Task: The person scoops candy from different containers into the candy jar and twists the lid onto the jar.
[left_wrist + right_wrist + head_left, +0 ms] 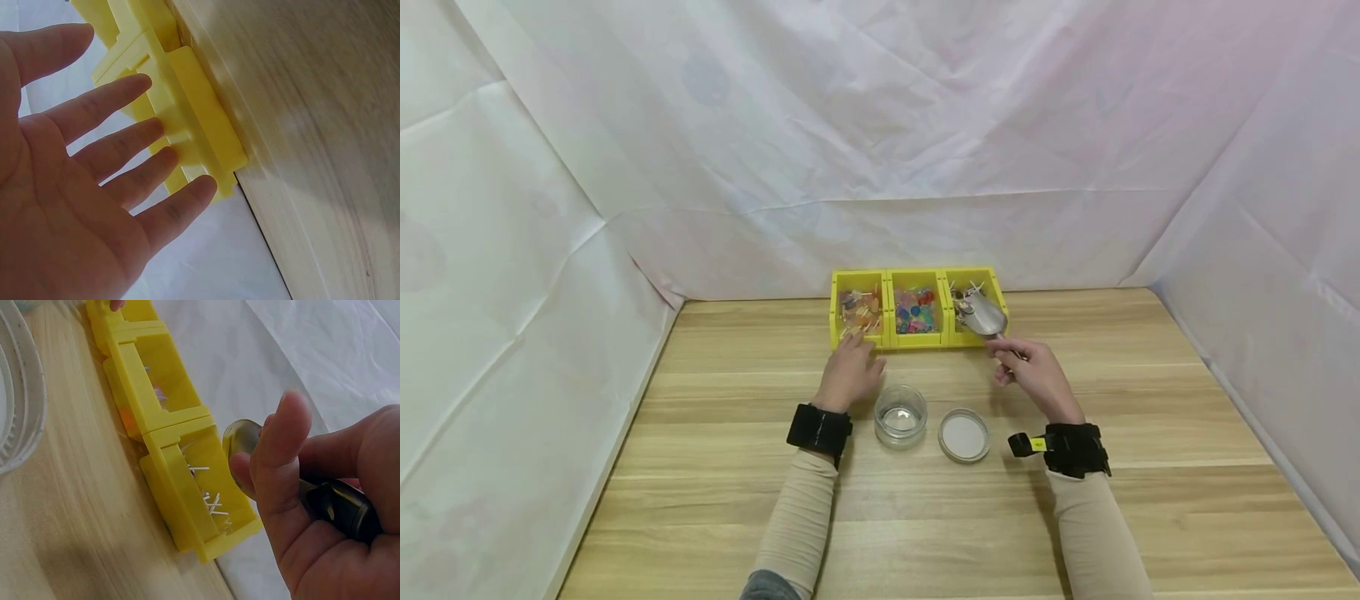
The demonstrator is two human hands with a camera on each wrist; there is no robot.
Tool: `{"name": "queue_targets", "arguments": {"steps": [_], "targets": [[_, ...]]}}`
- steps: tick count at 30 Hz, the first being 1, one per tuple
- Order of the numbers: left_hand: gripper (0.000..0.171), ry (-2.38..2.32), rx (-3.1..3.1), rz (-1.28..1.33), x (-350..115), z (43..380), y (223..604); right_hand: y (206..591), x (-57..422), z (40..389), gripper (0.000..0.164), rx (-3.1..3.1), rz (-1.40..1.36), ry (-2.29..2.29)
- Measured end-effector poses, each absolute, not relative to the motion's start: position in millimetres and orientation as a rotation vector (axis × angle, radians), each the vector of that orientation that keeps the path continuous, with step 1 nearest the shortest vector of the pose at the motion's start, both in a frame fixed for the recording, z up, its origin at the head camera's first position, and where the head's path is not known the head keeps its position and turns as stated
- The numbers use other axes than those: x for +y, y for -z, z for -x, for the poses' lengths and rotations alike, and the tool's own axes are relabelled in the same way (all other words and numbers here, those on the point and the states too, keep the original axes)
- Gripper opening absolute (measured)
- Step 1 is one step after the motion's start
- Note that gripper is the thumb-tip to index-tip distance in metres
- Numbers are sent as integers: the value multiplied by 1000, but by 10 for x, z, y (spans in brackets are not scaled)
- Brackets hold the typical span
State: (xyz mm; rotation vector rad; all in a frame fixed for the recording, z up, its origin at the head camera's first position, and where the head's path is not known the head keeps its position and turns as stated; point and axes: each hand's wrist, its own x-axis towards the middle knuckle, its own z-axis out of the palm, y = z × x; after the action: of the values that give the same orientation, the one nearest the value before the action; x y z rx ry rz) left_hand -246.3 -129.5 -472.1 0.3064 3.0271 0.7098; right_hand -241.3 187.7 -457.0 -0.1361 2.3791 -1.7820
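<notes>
A metal scoop with a dark handle is gripped in my right hand; its bowl sits over the right yellow bin, which holds white-stemmed lollipops. In the right wrist view the fingers curl round the handle. My left hand is at the front of the left yellow bin, with fingers spread and straight in the left wrist view and nothing in the palm. That bin contains orange-toned, stick-ended sweets. Colourful wrapped sweets fill the middle bin.
An uncovered clear jar stands on the wooden table between the forearms. Right of it lies a round lid. White cloth hangs behind the bins and along both sides. A black strap end sticks out from the right wristband.
</notes>
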Motion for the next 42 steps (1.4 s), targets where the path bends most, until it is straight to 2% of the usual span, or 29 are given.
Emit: {"name": "queue_targets", "arguments": {"steps": [9,42], "targets": [[47,-708,3021,-306,-1291,2451,4702,4576,1899,2306,31,2333,125,1828],[43,-707,3072,-346,-1281,2440,4681,4459,1912,2253,29,2295,193,1861]]}}
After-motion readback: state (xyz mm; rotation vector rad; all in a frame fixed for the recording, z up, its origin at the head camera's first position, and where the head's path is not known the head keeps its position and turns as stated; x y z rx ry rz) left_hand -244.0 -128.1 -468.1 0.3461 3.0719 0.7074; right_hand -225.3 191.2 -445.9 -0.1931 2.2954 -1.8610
